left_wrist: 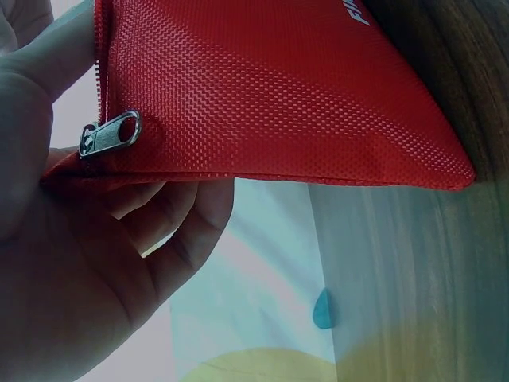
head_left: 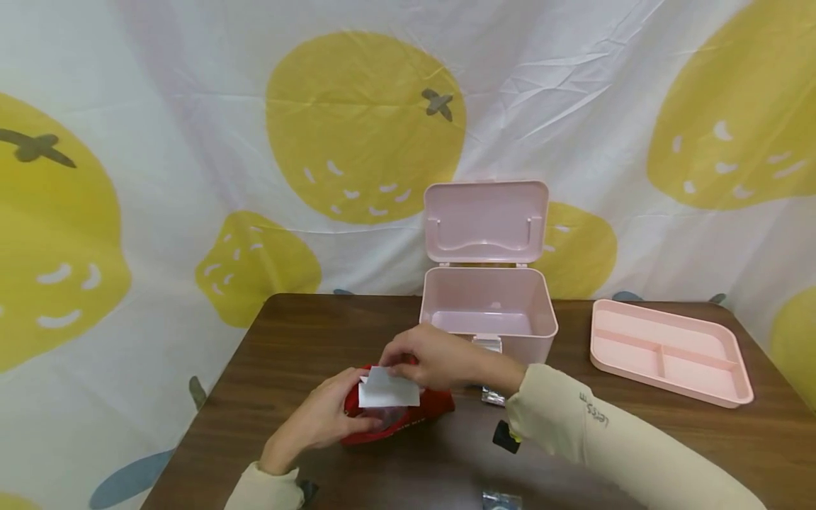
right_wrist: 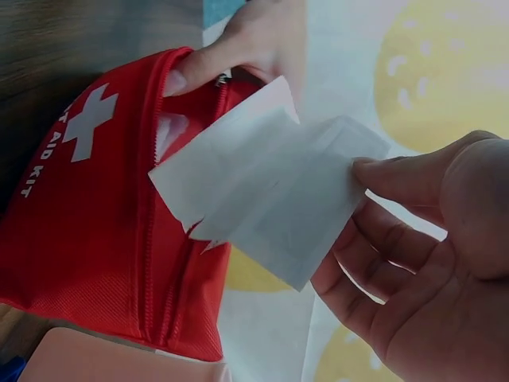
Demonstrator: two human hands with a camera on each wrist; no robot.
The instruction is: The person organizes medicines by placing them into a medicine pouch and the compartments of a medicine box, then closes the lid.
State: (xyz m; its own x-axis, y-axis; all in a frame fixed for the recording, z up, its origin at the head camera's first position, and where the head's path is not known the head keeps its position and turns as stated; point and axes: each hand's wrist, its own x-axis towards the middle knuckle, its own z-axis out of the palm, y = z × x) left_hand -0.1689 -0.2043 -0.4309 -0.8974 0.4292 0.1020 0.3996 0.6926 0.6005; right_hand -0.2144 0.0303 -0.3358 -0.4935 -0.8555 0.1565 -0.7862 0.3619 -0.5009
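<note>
A red first aid pouch (right_wrist: 95, 215) with a white cross stands unzipped on the table, its zipper pull (left_wrist: 111, 135) at one end. My left hand (head_left: 321, 414) grips it by that end, thumb inside the mouth and fingers behind. Between thumb and fingers, my right hand (right_wrist: 421, 231) pinches white paper packets (right_wrist: 262, 183), which look folded or overlapped, just above the pouch's opening. Something clear and whitish (right_wrist: 169, 131) shows inside the pouch.
Behind the hands stands a pink box (head_left: 491, 301) with its lid (head_left: 487, 219) raised. A pink divided tray (head_left: 669, 354) lies at the right. Small silvery packets (head_left: 501, 501) lie at the table's front and by the box (head_left: 523, 350).
</note>
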